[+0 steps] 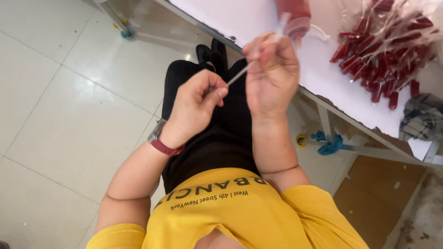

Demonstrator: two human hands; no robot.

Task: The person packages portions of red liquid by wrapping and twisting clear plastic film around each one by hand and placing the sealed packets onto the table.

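The head camera looks down at a seated person in a yellow shirt and black trousers, and the white flat surface [323, 78] serves here as landmark. Both hands are raised just in front of the edge of this surface, over the lap. The left hand [196, 103] has its fingers pressed together on the lower end of a thin clear plastic tube [240, 74]. The right hand [272, 74] is closed around the upper end of the same tube, so the tube is stretched slanted between the two hands, probably to keep it straight and steady. The upper part is blurred, and I cannot tell if the tube is empty.

On the surface, behind the right hand, stands a red plastic squeeze bottle [295, 18]; its contents look red. Further along the surface lies a pile of short tubes filled with red stuff [383, 50], loose inside clear wrapping. Beyond the pile, at the edge of the surface, lies a grey checked cloth [422, 117].
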